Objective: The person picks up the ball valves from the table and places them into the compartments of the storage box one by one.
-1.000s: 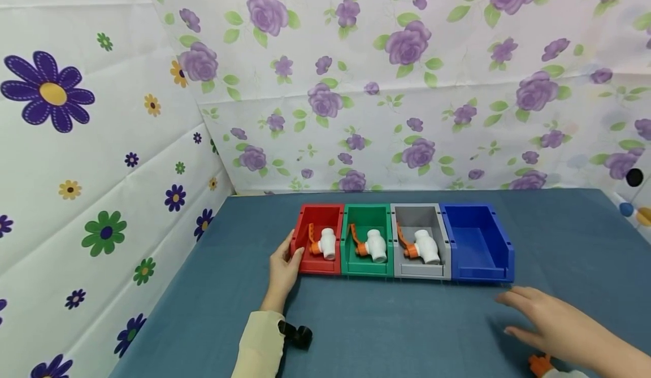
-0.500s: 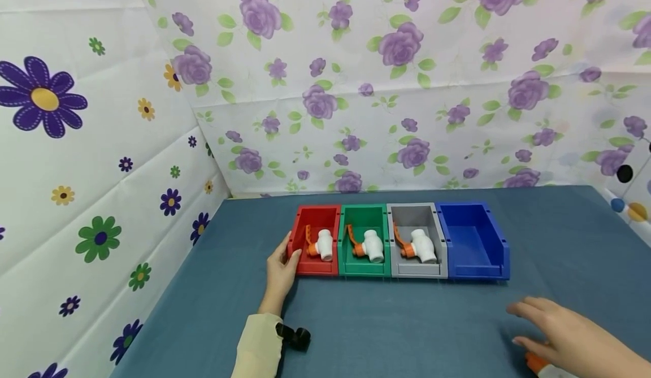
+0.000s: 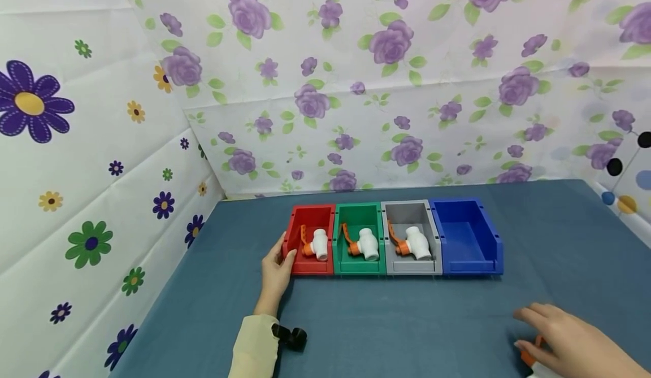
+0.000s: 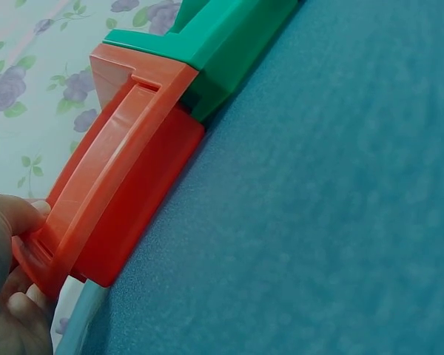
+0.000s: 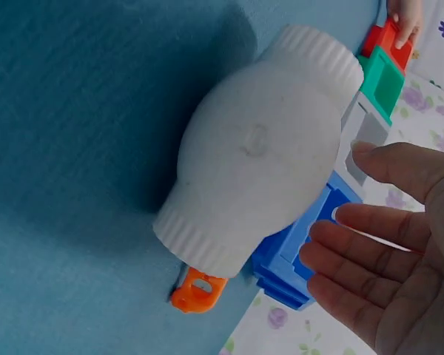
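My left hand (image 3: 275, 273) pinches the left wall of a red bin (image 3: 311, 269), thumb over the rim; the left wrist view shows this red bin (image 4: 107, 177) close up. At the lower right, my right hand (image 3: 572, 338) hovers over a white ball valve with an orange handle (image 3: 529, 357), mostly hidden in the head view. In the right wrist view the valve's white body (image 5: 259, 148) lies on the table, with the fingers spread apart from it. Similar valves lie in the red, green and grey bins: one valve (image 3: 319, 244), another (image 3: 367, 244) and a third (image 3: 418, 243).
The green bin (image 3: 358, 269), grey bin (image 3: 413, 268) and blue bin (image 3: 473, 267) stand joined in a row right of the red one. No valve shows in the blue bin. Flowered cloth (image 3: 315, 140) walls the table's back and left side.
My right hand has drawn back to the right, closer over the valve at the lower right. The left hand keeps its hold on the red bin. The head view has shifted slightly.
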### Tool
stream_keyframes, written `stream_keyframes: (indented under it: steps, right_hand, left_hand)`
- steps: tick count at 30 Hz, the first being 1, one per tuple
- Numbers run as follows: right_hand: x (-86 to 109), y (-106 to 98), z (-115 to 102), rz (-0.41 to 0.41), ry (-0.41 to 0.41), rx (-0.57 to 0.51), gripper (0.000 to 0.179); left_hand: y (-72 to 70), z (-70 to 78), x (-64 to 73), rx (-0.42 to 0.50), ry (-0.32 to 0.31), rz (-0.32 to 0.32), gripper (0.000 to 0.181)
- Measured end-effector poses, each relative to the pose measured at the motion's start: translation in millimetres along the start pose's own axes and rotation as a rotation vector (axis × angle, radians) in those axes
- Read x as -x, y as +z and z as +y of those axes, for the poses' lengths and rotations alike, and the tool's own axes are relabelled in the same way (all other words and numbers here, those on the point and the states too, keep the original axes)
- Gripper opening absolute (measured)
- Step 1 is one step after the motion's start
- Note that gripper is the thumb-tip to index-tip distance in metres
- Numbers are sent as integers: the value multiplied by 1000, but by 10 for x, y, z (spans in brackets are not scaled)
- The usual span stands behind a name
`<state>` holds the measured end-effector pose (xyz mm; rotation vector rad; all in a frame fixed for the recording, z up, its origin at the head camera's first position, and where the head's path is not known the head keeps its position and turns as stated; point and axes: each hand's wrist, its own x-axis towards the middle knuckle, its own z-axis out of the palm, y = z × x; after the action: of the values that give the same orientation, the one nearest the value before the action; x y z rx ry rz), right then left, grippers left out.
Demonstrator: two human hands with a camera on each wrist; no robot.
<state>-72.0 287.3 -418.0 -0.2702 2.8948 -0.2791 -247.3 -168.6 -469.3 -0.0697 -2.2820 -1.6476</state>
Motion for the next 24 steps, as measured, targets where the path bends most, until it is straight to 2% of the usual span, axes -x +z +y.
stream_keyframes:
  steps: [7, 11, 13, 18, 21, 24]
  right_hand:
    - [22, 32, 6, -5, 44, -5, 37]
    - [44, 33, 21, -14, 101, 10, 49]
    - [60, 25, 25, -18, 133, 11, 56]
    - [112, 26, 16, 11, 179, 12, 53]
    - [139, 70, 40, 16, 209, 0, 56]
    - [175, 116, 64, -19, 241, 8, 67]
  left_hand:
    - [-27, -20, 9, 20, 18, 5, 53]
    - [-41, -8, 23, 26, 30, 5, 53]
    - [-54, 89, 57, 32, 28, 6, 52]
    - [-95, 364, 139, 25, 32, 11, 50]
    - [-101, 381, 140, 31, 33, 10, 50]
    - [-103, 375, 139, 29, 29, 8, 50]
